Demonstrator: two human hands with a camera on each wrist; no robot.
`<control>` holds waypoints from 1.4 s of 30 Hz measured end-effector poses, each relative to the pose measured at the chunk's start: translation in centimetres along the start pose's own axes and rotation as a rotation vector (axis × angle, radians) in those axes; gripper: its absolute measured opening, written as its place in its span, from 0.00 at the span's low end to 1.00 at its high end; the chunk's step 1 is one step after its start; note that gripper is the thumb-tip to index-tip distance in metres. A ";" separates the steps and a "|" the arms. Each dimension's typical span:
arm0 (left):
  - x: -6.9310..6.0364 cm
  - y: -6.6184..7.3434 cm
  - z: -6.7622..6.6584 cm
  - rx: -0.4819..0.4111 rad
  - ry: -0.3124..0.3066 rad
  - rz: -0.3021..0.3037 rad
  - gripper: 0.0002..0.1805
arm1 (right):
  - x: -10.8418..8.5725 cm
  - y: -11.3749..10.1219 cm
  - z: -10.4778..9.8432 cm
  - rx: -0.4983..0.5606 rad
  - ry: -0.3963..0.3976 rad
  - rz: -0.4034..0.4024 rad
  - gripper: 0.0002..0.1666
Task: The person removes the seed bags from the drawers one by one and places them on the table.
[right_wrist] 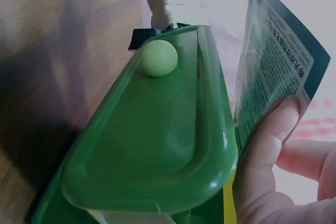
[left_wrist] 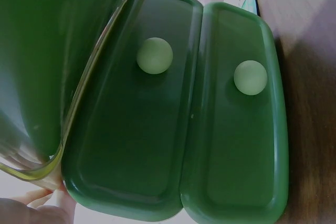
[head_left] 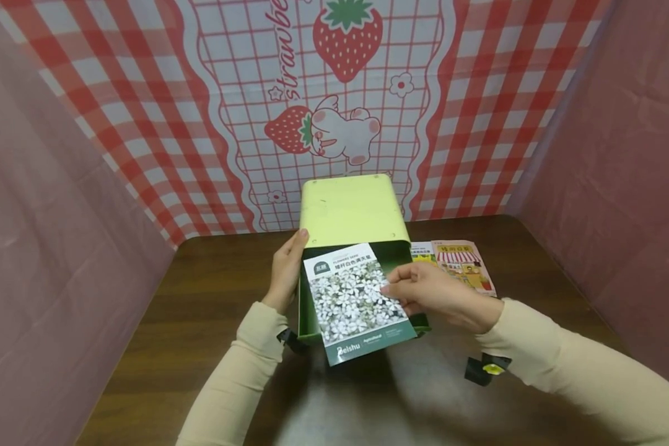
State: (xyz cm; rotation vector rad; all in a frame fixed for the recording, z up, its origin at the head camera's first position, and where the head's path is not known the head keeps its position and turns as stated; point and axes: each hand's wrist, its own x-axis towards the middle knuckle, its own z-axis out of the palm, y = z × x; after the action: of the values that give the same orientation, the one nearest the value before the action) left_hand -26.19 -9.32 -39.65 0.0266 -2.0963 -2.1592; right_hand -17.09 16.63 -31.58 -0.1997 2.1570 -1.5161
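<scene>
Looks to me like the filing step: the flower seed packet is up in front of the yellow-green box, its top edge near the dark opening, so I'd guess it's being lined up to go in. Next move would be levelling it and sliding it in without bending a corner. The right hand has a thumb-and-finger grip on the packet's right edge. The left hand is against the box's side; can't really tell if it's grasping or just bracing, fingers are half hidden. Packet itself: white top, photo of white blooms, green band below, held tilted, looks flat and glossy. Two other packets sit on the surface right of the box.
</scene>
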 end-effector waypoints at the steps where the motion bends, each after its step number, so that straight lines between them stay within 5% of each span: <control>1: 0.0 0.1 0.0 0.003 -0.001 0.000 0.34 | -0.2 -0.1 -0.1 -0.006 0.007 0.000 0.18; 13: 0.1 0.1 0.0 0.015 -0.002 -0.005 0.35 | -1.1 -0.8 -1.9 0.078 0.045 -0.038 0.20; 21: -0.1 0.4 -0.1 0.024 -0.008 -0.007 0.35 | -2.1 -1.5 -5.0 0.109 0.204 -0.084 0.15; 28: 0.2 0.0 -0.2 0.055 -0.013 0.005 0.36 | -2.6 -0.9 -8.7 0.022 0.339 -0.078 0.15; 42: 0.1 0.0 -0.2 0.064 -0.010 0.022 0.35 | -2.0 3.5 -15.8 0.304 0.614 -0.091 0.07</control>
State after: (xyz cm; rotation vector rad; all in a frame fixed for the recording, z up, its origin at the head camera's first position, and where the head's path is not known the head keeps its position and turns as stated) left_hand -26.29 -9.52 -39.61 -0.0011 -2.1608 -2.0837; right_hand -22.25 32.04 -30.02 0.3171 2.3291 -2.1441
